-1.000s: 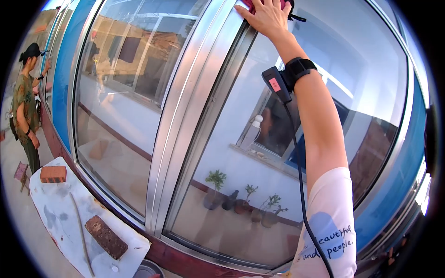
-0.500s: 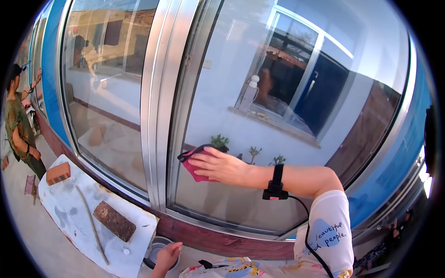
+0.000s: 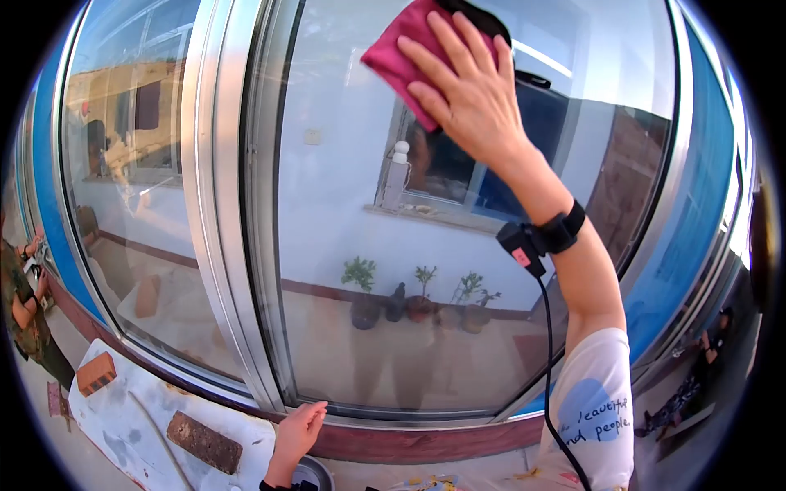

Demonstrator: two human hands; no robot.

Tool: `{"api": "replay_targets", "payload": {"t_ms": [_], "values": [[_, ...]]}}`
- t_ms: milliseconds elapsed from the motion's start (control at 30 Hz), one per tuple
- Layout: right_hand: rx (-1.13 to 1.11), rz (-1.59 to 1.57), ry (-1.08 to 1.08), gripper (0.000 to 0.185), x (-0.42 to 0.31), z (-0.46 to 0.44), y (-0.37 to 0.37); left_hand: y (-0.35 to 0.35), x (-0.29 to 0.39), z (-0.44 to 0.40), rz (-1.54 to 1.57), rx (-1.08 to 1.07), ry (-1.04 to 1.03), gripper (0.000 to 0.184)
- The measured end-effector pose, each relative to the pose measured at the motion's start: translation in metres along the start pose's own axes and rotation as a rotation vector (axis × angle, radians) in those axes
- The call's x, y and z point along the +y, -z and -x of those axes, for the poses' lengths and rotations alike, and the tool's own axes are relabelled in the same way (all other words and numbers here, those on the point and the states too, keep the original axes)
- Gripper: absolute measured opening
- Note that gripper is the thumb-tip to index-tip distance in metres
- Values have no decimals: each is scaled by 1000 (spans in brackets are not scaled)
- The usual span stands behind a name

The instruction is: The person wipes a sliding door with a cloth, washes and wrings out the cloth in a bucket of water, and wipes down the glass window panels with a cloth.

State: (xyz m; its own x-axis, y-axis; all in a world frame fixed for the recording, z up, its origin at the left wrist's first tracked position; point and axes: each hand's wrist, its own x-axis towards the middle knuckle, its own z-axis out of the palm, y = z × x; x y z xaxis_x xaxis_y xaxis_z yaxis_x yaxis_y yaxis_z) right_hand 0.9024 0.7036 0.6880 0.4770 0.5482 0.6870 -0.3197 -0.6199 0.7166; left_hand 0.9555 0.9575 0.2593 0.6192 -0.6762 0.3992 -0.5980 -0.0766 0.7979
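Note:
My right hand (image 3: 479, 102) presses a crimson cloth (image 3: 393, 53) with a black edge against the large window pane (image 3: 327, 213), near its top. The fingers are spread across the cloth and hold it to the glass. My left hand (image 3: 299, 434) is low at the bottom, in front of the window's lower frame and beside the white board. Its fingers are loosely curled together, and nothing shows in them. A metal basin (image 3: 315, 472) is partly hidden below that hand.
On the white board (image 3: 115, 409) at lower left lie an orange brick (image 3: 96, 374), a dark brick (image 3: 205, 442) and a thin stick (image 3: 160, 434). Potted plants (image 3: 419, 307) show through the glass. A person (image 3: 24, 303) stands at far left; another person (image 3: 708, 352) is at far right.
My right hand has swept the cloth up and to the right across the glass, from low beside the frame to near the top. My left hand has risen slightly. The view has shifted.

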Motion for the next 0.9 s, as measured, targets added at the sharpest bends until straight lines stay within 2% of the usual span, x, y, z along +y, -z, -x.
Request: {"api": "replay_targets", "payload": {"t_ms": [33, 133, 200, 267, 333, 400, 467, 500, 567, 600, 667, 733, 767, 800, 833, 900], "values": [[-87, -125, 31, 52, -35, 39, 1, -7, -3, 2, -8, -16, -7, 21], [-456, -338, 402, 64, -121, 179, 2, -21, -20, 14, 2, -164, -3, 23], [-518, -252, 621, 67, -132, 236, 9, -28, -33, 21, -13, -235, -11, 25], [-493, -217, 711, 66, -102, 236, 19, -31, -45, 26, -1, -268, -9, 25], [-464, -255, 504, 62, -48, 191, 28, -28, -54, 27, -6, -287, 25, 26], [-263, -60, 278, 58, 41, 109, 35, -29, -58, 22, 0, -295, 43, 25], [-35, 137, 86, 54, 149, 24, 40, -38, -71, 20, 79, -172, 31, 23], [46, 202, -2, 53, 194, -8, 42, -34, -53, 15, 53, -165, 75, 23], [104, 247, -184, 52, 238, -40, 40, -34, -37, 8, 44, -157, 44, 23], [110, 259, -272, 54, 241, -45, 37, -33, -29, 3, 32, -148, 14, 23], [149, 215, -271, 54, 206, -31, 34, -31, -12, -4, 44, -137, 14, 23], [32, 146, -176, 55, 146, 11, 42, -28, 12, -16, 61, -135, 17, 23], [-58, 82, -168, 58, 110, 35, 50, -25, 28, -28, 31, -92, -74, 24], [92, 156, -125, 50, 122, 49, 28, -22, 45, -38, 1, -52, -162, 25], [8, 55, -142, 48, 82, 78, 41, -19, 70, -48, -5, -60, -157, 25], [-186, -152, -182, 54, 19, 148, 49, -19, 128, -66, -259, 55, -595, 30]]}}
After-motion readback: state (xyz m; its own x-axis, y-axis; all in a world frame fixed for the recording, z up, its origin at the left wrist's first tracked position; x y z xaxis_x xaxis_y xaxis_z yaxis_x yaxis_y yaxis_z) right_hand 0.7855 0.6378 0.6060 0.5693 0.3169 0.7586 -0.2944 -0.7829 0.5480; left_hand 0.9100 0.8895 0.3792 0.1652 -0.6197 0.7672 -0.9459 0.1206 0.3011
